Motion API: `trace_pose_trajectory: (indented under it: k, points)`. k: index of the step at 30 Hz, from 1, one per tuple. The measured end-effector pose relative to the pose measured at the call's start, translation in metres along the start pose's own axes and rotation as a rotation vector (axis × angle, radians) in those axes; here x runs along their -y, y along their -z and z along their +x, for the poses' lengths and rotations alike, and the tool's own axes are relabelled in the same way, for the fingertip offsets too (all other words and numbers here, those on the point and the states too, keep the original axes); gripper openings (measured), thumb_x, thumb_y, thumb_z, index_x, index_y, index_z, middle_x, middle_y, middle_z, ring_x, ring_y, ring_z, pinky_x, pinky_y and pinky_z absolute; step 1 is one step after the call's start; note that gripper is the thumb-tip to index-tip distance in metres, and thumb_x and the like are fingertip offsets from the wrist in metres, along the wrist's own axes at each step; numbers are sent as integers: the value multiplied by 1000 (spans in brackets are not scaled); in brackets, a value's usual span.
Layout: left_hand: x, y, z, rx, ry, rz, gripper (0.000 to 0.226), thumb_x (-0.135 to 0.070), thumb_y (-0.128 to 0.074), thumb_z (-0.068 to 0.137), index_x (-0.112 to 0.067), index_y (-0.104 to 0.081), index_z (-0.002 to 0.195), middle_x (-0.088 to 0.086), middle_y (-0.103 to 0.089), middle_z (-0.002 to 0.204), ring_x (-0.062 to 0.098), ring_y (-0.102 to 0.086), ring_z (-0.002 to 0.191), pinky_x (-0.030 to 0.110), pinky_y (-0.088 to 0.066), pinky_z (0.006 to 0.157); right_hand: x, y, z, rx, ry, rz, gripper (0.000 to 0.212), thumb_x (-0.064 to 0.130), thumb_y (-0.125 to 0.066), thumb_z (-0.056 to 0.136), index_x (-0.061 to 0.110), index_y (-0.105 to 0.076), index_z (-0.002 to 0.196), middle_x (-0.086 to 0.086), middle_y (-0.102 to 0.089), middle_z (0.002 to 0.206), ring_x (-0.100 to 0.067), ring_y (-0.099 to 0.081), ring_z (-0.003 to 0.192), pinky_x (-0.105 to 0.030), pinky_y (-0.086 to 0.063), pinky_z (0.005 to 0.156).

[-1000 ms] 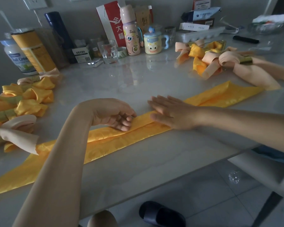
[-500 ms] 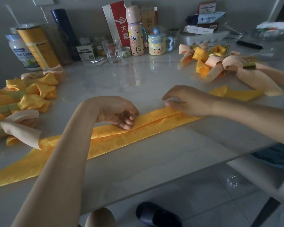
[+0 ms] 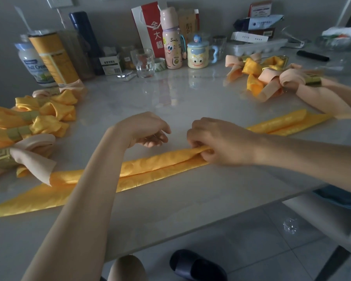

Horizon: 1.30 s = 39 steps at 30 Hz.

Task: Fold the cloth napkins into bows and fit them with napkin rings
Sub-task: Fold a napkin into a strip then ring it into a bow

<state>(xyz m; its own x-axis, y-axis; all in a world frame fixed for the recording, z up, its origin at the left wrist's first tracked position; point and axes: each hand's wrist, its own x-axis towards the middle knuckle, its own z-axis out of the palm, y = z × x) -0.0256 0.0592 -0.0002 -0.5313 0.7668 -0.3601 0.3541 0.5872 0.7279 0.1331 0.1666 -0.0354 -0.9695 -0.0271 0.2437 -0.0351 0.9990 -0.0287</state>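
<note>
A long yellow napkin [image 3: 160,161], folded into a narrow strip, lies slantwise across the marble table [image 3: 170,211]. My right hand [image 3: 217,140] pinches the strip's upper fold near its middle, fingers curled round the raised edge. My left hand [image 3: 146,128] hovers just behind the strip, fingers loosely curled and holding nothing. Finished yellow and peach bows [image 3: 47,112] lie piled at the left, one wearing a gold napkin ring [image 3: 0,159]. More bows [image 3: 257,78] lie at the right, with another gold ring [image 3: 312,80].
Bottles, a yellow canister [image 3: 53,57], a drinking glass [image 3: 144,62], a pink bottle [image 3: 171,39] and a cartoon mug [image 3: 198,54] line the back wall. An egg tray [image 3: 255,47] and boxes stand back right. A dark slipper [image 3: 197,264] lies under the table's front edge.
My right hand slid left along the strip, from flat pressing to pinching the fold near the middle. My left hand lifted off the napkin.
</note>
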Motion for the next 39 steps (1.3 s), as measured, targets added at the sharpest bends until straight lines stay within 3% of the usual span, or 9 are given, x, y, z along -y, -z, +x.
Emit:
trace_pose_trajectory:
  k: [5,12,16,23,28,32,35,37,39]
  points:
    - [13,-27,-2,-203,-197,223,12,-10,-48,92,-14,-59,92,6,-58,95,22,-53,85,25,-41,71,5,-8,-8,-150,236,-252,23,11,-35,72,11,-57,76,-6,-53,71,-23,-50,61,-28,-40,53]
    - [46,-32,-34,-331,-293,481,31,-19,-37,99,-16,-50,127,2,-46,136,19,-35,130,29,-25,104,1,-14,-10,-349,473,-482,15,-2,-40,83,11,-47,81,-7,-47,74,-21,-43,60,-31,-38,52]
    - [61,-44,-43,-346,-254,516,34,-31,-25,100,-15,-53,111,4,-50,119,21,-36,128,36,-27,104,0,-23,-11,-439,475,-535,17,-3,-43,82,13,-38,82,-7,-32,85,-19,-44,56,-30,-39,47]
    - [66,-71,-52,-576,-165,678,69,-44,3,83,-19,-43,128,4,-36,145,21,-28,135,39,-24,105,0,-23,-12,-415,465,-578,17,-3,-44,81,13,-39,84,-9,-32,87,-20,-48,53,-31,-41,46]
    - [65,-77,-54,-559,-57,686,46,-36,-13,100,-18,-34,137,3,-22,153,23,-15,142,48,-14,112,3,-18,-14,-374,452,-596,17,-5,-41,81,12,-39,85,-9,-32,86,-21,-48,54,-31,-42,47]
    - [66,-77,-54,-552,21,672,50,-40,-17,100,-15,-27,142,3,-14,157,25,-6,145,51,-7,113,5,-13,-16,-252,380,-489,19,-2,-44,76,13,-40,88,-10,-43,83,-23,-50,55,-30,-40,46]
    - [64,-79,-56,-547,31,683,51,-40,-17,100,-15,-25,144,4,-13,157,24,-6,145,50,-7,113,16,7,-16,72,192,-170,29,4,-52,70,21,-43,91,1,-45,88,-20,-48,68,-22,-36,55]
    - [63,-79,-56,-548,30,686,51,-40,-17,100,-15,-25,144,4,-13,157,24,-7,145,50,-8,113,23,19,-13,255,-38,28,14,16,-50,78,26,-45,86,10,-43,88,-13,-42,73,-23,-32,61]
    - [63,-78,-56,-552,31,687,51,-39,-17,100,-15,-24,144,4,-13,157,24,-7,145,50,-8,113,25,21,-3,134,-112,159,6,21,-49,82,19,-54,78,8,-52,81,-13,-45,73,-29,-34,66]
